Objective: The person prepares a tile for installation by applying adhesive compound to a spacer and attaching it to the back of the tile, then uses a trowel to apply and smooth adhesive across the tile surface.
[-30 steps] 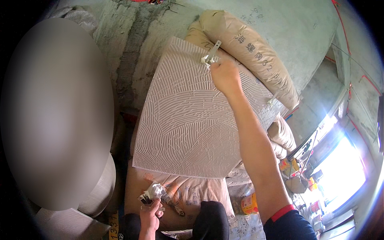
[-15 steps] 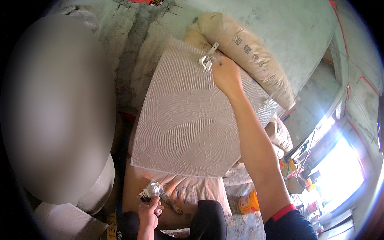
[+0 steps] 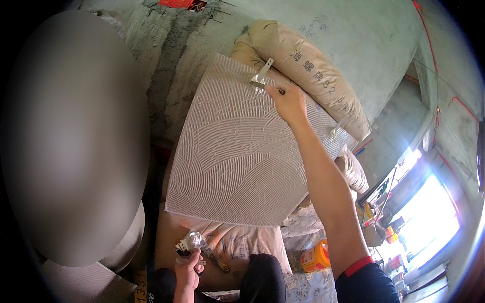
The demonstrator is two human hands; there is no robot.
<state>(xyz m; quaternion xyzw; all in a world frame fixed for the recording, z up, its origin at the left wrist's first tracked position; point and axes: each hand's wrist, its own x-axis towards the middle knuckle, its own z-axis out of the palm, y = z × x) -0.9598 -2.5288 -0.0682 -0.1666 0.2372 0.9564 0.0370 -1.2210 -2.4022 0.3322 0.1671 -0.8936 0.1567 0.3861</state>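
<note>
A tile [image 3: 227,151] with ridged adhesive on its back leans on brown sacks [image 3: 308,65]. Near its top edge my right hand [image 3: 290,103] grips a small metal blade [image 3: 258,84] against white paste at a perforated metal bracket [image 3: 268,65]. A second bracket [image 3: 333,132] with paste sits at the right edge. Low in the view, my left hand [image 3: 189,270] is closed on a metal tool [image 3: 183,246] carrying white paste [image 3: 194,238], above a lower sack [image 3: 252,242]; a dirty tool handle [image 3: 220,261] shows beside it.
An orange bucket [image 3: 314,256] stands lower right, with more containers and tools beyond by a bright opening [image 3: 432,212]. A rough concrete wall [image 3: 364,45] rises behind. Another ridged tile [image 3: 86,283] lies lower left, under a large blurred area. My knee [image 3: 262,275] is below.
My right hand has moved slightly down, and the metal blade now shows across the paste at the upper bracket. My left hand has barely moved.
</note>
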